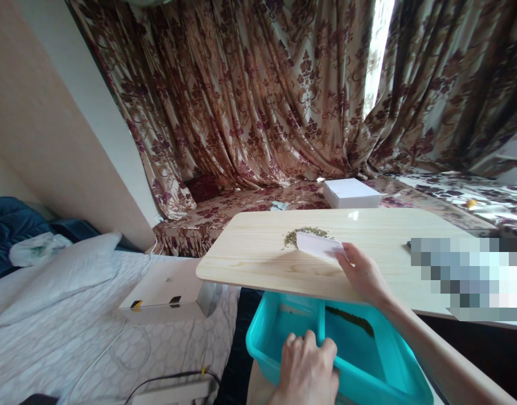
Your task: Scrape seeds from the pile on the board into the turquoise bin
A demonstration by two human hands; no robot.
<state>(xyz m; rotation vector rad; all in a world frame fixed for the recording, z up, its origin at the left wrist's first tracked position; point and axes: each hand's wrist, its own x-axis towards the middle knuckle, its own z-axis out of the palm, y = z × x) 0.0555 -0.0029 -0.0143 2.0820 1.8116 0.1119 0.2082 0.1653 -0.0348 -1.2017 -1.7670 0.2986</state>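
My right hand (pixel 362 270) pinches one end of a flat white card (pixel 319 245), which stands on its edge on the light wooden tabletop (pixel 250 247). Just behind the card lies a loose pile of small green-brown dried bits (pixel 306 231), partly hidden by it. Below the table's near edge is a turquoise divided bin (pixel 262 332). My left hand (pixel 306 365) is closed over its near rim by the divider, the fingertips out of sight. In the bin's right compartment, a strip of dark green bits (pixel 351 319) lies along the far side.
A white box (pixel 351 193) sits behind the table on a patterned ledge. To the left, a white carton (pixel 169 287) rests on a bed (pixel 89 315) with a pillow (pixel 68 281) and cables. A blurred-out object (pixel 473 275) lies on the table's right side.
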